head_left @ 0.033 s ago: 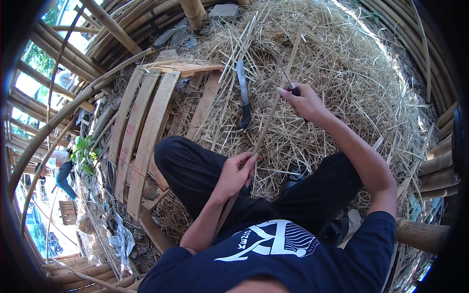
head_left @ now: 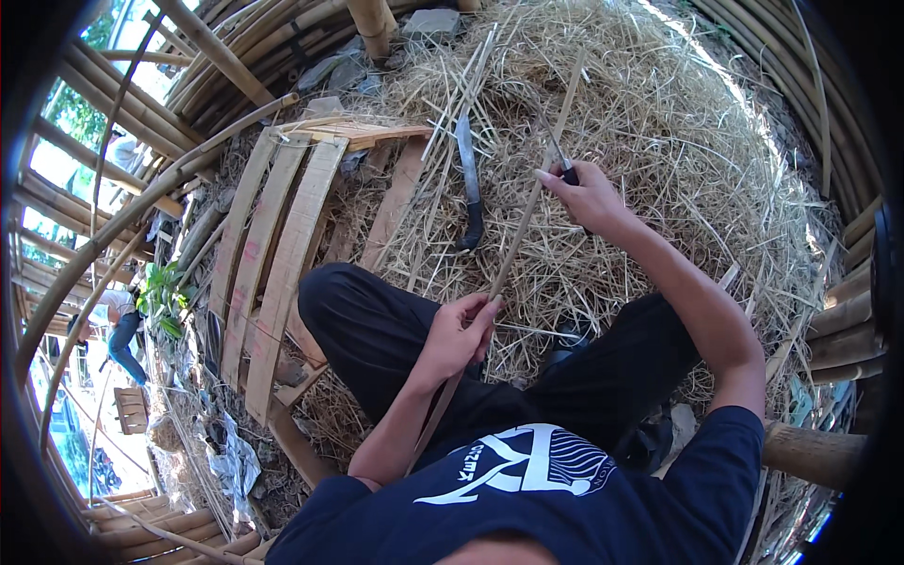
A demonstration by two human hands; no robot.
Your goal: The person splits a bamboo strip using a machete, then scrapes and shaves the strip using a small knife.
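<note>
The left hand (head_left: 459, 334) sat nearest the body, fingers curled tight around a long bamboo strip (head_left: 516, 235). The strip's long axis ran from the lap up and away to the right, over the straw (head_left: 678, 132). Farther along it, the right hand (head_left: 586, 196) was closed on a dark-handled knife (head_left: 562, 165) held against the strip. Beyond, a machete (head_left: 468, 184) lay loose.
</note>
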